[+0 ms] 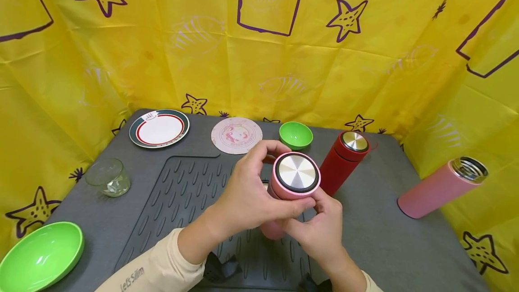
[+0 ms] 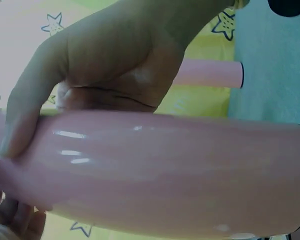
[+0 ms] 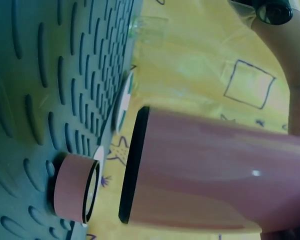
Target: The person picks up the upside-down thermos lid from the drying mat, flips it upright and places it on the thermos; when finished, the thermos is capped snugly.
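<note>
A pink thermos bottle [image 1: 271, 230] is held upright, its dark bottom rim off the drying mat [image 3: 27, 100] in the right wrist view. My left hand [image 1: 253, 188] wraps its fingers and thumb round the bottle's lid [image 1: 297, 172], which has a silver disc on top. Just below, my right hand [image 1: 320, 226] grips the upper body; in the left wrist view its thumb lies across the pink side. A loose pink lid [image 3: 75, 189] stands on the mat; in the head view my left hand mostly hides it. Whether the held lid is tight cannot be told.
A red thermos [image 1: 342, 163] stands behind my right hand, and an open pink thermos [image 1: 439, 188] farther right. Along the back are a plate [image 1: 160, 130], a pink round mat [image 1: 236, 135] and a small green bowl [image 1: 296, 135]. A glass [image 1: 109, 178] and larger green bowl [image 1: 42, 256] sit left.
</note>
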Motion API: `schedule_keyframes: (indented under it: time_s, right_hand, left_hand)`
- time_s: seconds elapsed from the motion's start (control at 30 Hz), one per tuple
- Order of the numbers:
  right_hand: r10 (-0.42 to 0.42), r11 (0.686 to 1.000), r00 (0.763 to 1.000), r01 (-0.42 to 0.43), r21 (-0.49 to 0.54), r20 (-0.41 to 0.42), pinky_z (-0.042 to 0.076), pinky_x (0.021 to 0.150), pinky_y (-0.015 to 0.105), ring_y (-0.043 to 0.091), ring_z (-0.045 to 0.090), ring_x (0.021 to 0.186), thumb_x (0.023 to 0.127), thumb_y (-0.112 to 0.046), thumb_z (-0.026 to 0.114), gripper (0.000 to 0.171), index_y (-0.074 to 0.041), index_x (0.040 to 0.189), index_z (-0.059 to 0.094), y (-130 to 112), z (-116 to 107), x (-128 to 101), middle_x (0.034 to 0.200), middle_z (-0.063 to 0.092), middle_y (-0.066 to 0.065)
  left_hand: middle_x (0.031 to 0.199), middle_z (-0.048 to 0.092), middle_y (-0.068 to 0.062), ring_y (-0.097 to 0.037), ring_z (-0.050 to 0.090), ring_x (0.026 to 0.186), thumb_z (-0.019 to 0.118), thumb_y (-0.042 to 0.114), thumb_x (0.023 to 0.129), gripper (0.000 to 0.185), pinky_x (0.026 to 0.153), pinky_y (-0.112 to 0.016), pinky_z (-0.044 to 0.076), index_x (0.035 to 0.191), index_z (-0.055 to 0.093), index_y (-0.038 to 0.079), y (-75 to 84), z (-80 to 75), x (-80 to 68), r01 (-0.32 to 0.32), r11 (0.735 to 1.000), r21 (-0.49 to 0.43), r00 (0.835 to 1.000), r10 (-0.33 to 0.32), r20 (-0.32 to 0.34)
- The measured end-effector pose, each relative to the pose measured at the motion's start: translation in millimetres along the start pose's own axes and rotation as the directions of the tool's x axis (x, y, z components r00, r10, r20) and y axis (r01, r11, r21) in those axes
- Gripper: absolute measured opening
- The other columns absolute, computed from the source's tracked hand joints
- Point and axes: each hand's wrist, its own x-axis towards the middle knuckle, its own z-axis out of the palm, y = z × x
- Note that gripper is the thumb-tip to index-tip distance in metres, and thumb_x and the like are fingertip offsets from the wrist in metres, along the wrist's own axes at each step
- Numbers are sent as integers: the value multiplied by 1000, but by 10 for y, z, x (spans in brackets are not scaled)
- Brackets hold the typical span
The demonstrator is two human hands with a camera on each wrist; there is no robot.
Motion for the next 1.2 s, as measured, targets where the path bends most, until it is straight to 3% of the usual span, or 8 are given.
schedule_keyframes:
  time_s: [0.13, 0.37, 0.47, 0.57, 0.73, 0.87, 1.03, 1.2]
  right_hand:
    - [51, 998, 998, -52, 26, 40, 56, 76, 31, 21, 67, 90, 66, 0, 81, 46, -8, 110, 70, -16, -15, 1, 102, 71, 6]
    - [78, 996, 995, -81, 36, 61, 56, 77, 33, 22, 67, 91, 67, 0, 82, 46, -6, 111, 69, 1, -22, -1, 103, 71, 6]
    - [74, 996, 997, -75, 37, 37, 56, 76, 31, 22, 67, 89, 67, 2, 83, 46, -5, 110, 69, 4, -7, -1, 100, 71, 6]
    - [44, 999, 999, -44, -12, 7, 55, 76, 29, 21, 67, 89, 65, 0, 85, 48, -8, 110, 70, -4, 18, 0, 100, 72, 5]
    - [41, 998, 999, -41, -51, 0, 55, 77, 28, 20, 66, 90, 66, -2, 84, 49, -10, 112, 70, -25, 31, -14, 103, 72, 3]
    - [85, 996, 995, -86, 22, 44, 55, 75, 31, 21, 66, 89, 68, 1, 82, 46, -9, 111, 70, -21, 4, -29, 102, 71, 4]
    - [109, 991, 991, -114, 68, 81, 55, 77, 32, 23, 66, 91, 67, 0, 83, 44, -9, 108, 70, -18, -20, -31, 102, 71, 5]
    - [103, 990, 993, -108, 91, 60, 56, 75, 32, 23, 67, 89, 67, 3, 83, 45, -7, 109, 70, -12, 1, -34, 100, 71, 8]
  left_hand:
    - [113, 65, 4, -18, 59, 104, 89, 11, 65, 66, 86, -36, 51, 123, 58, 9, -30, -68, 9, -33, 998, -54, 998, 36, 58]
    - [121, 63, 3, -19, 59, 107, 82, 13, 72, 68, 91, -40, 49, 135, 55, 12, -48, -143, 22, 8, 995, -103, 983, 11, 186]
    - [124, 57, 6, -16, 54, 112, 87, 18, 70, 78, 92, -39, 48, 137, 46, 18, -9, -101, 1, 47, 998, -43, 987, -40, 154]
    - [121, 54, 6, -14, 53, 111, 92, 21, 65, 81, 90, -36, 48, 131, 45, 18, 30, -35, -25, 83, 996, 14, 995, -83, 62]
    - [112, 63, 5, -13, 59, 104, 93, 19, 63, 68, 86, -32, 51, 120, 57, 12, 45, -9, -33, 49, 998, 36, 998, -47, -40]
    - [113, 67, 4, -15, 61, 105, 92, 13, 64, 65, 86, -36, 52, 123, 64, 12, 41, -83, -24, 71, 995, -68, 996, -68, 50]
    - [115, 67, 4, -18, 60, 107, 88, 9, 68, 67, 87, -40, 51, 129, 63, 18, 4, -182, 2, 167, 974, -152, 972, -137, 193]
    - [124, 59, 8, -15, 55, 112, 89, 16, 69, 78, 91, -38, 48, 137, 50, 22, 24, -126, -25, 157, 984, -78, 978, -144, 152]
